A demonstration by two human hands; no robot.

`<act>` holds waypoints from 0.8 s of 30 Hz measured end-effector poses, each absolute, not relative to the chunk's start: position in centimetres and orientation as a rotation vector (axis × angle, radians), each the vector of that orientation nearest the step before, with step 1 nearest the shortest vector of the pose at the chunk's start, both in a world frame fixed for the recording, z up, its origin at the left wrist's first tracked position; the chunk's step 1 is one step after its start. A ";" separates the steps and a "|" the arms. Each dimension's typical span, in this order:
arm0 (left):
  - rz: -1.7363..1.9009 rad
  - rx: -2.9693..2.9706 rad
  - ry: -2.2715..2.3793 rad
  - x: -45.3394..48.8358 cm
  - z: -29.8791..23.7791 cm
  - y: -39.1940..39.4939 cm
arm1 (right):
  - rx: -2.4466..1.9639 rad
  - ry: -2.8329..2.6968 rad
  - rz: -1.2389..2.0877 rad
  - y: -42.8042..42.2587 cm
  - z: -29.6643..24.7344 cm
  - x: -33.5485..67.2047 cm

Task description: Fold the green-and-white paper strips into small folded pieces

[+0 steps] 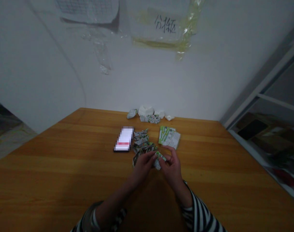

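Between both hands is a small folded piece of green-and-white printed paper (157,163). My left hand (144,163) pinches its left side with thumb and fingers. On the other side, my right hand (171,163) grips the paper's right edge, its index finger arched above. Just beyond the left hand lie several crumpled, folded printed papers (141,140) in a loose column. A small stack of flat green-and-white printed papers (169,137) rests past the right hand, apart from it.
A phone (124,139) with a lit, blurred screen lies left of the folded papers. Crumpled white and printed paper (146,111) sits at the back of the wooden table (64,154), near the wall. Taped to that wall is a handwritten sign (165,24). Shelving (270,129) stands at right.
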State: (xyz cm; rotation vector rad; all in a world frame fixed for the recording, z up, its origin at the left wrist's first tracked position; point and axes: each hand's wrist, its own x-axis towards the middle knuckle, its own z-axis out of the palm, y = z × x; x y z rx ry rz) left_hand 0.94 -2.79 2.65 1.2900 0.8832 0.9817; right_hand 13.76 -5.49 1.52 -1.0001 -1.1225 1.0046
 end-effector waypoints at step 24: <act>0.967 1.540 0.953 1.2 3.1 -3.5 | -1.226 -1.731 0.315 -5.1 0.4 14.6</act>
